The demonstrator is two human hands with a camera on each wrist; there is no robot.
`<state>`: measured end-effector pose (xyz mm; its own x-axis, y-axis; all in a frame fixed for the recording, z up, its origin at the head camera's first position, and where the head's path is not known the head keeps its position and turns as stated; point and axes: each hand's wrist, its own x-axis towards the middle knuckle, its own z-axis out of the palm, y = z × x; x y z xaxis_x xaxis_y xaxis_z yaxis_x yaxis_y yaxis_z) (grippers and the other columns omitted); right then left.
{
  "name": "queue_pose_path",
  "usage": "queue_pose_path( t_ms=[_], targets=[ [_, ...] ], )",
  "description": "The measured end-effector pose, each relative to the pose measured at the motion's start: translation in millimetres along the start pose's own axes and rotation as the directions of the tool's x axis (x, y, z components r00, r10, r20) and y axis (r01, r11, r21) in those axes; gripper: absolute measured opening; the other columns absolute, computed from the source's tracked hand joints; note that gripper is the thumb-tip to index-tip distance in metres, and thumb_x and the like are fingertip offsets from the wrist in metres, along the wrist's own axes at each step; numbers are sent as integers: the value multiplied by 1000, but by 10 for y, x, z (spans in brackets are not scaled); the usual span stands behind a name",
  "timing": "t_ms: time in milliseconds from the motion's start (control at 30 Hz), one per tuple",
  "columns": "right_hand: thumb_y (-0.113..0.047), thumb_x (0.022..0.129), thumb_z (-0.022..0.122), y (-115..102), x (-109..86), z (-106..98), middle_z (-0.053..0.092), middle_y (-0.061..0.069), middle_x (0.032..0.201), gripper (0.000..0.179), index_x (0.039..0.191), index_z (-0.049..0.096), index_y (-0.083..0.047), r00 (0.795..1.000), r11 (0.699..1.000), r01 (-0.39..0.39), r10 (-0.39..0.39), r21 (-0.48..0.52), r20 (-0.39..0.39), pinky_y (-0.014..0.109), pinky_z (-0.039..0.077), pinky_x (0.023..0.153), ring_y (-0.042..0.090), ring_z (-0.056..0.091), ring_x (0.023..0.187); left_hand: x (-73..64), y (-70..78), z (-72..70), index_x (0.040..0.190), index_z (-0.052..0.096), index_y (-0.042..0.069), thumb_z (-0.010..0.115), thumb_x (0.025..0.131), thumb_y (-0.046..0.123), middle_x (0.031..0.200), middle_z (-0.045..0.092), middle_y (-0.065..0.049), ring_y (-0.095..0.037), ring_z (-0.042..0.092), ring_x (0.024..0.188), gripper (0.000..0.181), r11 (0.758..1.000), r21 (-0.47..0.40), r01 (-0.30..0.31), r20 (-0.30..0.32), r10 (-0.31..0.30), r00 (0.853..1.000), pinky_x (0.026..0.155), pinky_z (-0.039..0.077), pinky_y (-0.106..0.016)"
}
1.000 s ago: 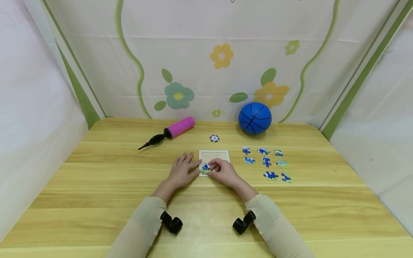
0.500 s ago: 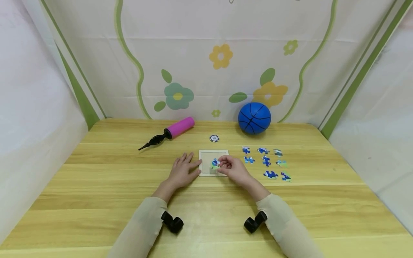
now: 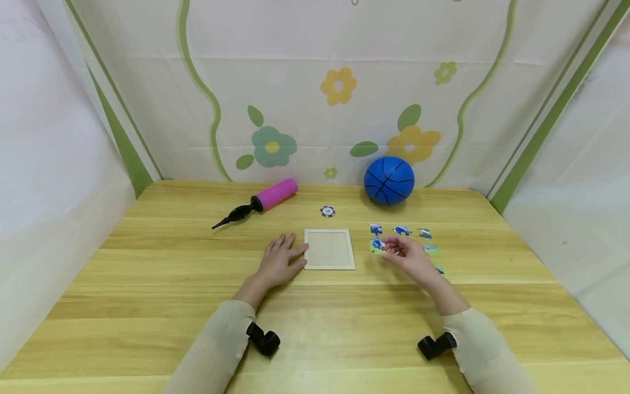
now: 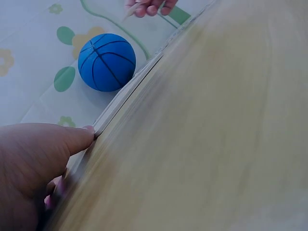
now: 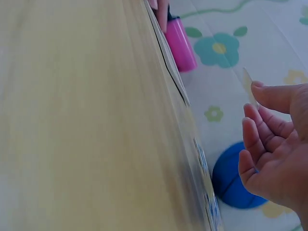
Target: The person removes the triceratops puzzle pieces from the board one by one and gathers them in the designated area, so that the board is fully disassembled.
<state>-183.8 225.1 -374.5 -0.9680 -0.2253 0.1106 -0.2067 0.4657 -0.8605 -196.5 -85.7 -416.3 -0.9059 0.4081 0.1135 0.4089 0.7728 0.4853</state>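
Between the thumb and fingers of my right hand [image 3: 407,259] is a jigsaw puzzle piece [image 3: 376,245], blue and green. The right wrist view shows the piece [image 5: 248,84] edge-on, raised over the table. Other loose pieces [image 3: 401,230] lie under and around this hand, some hidden by it. My left hand [image 3: 278,262] rests on the table with fingers spread, thumb and forefinger touching the left edge of the square puzzle frame [image 3: 352,253]. Inside its pale border the frame shows only its plain tan base. In the left wrist view, the left thumb [image 4: 79,139] is at the frame's edge.
A blue basketball [image 3: 389,181] sits at the back right. Toward the back left lies a pink hand pump [image 3: 276,194] with a black nozzle. One round poker chip [image 3: 327,211] lies behind the frame. A floral curtain [image 3: 305,98] hangs along the table's back edge.
My right hand has lifted the puzzle piece from the frame's lower left corner and carried it right, to above the loose pieces. My left hand has stayed at the frame's edge.
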Motion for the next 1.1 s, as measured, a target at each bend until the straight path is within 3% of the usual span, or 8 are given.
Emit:
queue_pose_path(
  t_ms=[200, 467, 767, 1100],
  targets=[
    [-7, 79, 62, 198, -117, -176, 53, 14, 88, 28, 103, 53, 5, 1000, 999, -15, 15, -36, -2, 23, 43, 60, 21, 49, 75, 4, 4, 4, 126, 46, 20, 48, 87, 35, 138, 21, -16, -35, 10, 126, 42, 1000, 7, 0, 0, 0, 1000, 99, 5, -49],
    [-11, 78, 64, 426, -162, -158, 55, 12, 89, 30, 102, 54, 3, 998, 997, -55, 57, -52, 28, 23, 43, 62, 20, 50, 77, 9, 4, 11, 126, 47, 20, 48, 87, 35, 138, 22, -17, -35, 10, 126, 42, 1000, 11, -3, 0, 3, 1000, 99, 6, -50],
    [-16, 76, 66, 468, -139, -59, 56, 8, 91, 30, 101, 57, -3, 999, 989, -48, 47, -138, -7, 28, 41, 71, 20, 49, 82, 17, -14, 22, 126, 46, 21, 48, 87, 36, 138, 22, -16, -34, 10, 126, 42, 1000, 21, 3, -5, -3, 1000, 99, 5, -48],
    [-10, 77, 64, 443, -108, -27, 52, 6, 91, 28, 103, 56, -4, 999, 971, -26, 33, -236, 24, 36, 38, 73, 20, 45, 82, 10, -18, 24, 126, 47, 20, 48, 87, 35, 138, 23, -17, -34, 11, 126, 42, 1000, 15, -8, -16, 9, 1000, 99, 6, -49]
  ],
)
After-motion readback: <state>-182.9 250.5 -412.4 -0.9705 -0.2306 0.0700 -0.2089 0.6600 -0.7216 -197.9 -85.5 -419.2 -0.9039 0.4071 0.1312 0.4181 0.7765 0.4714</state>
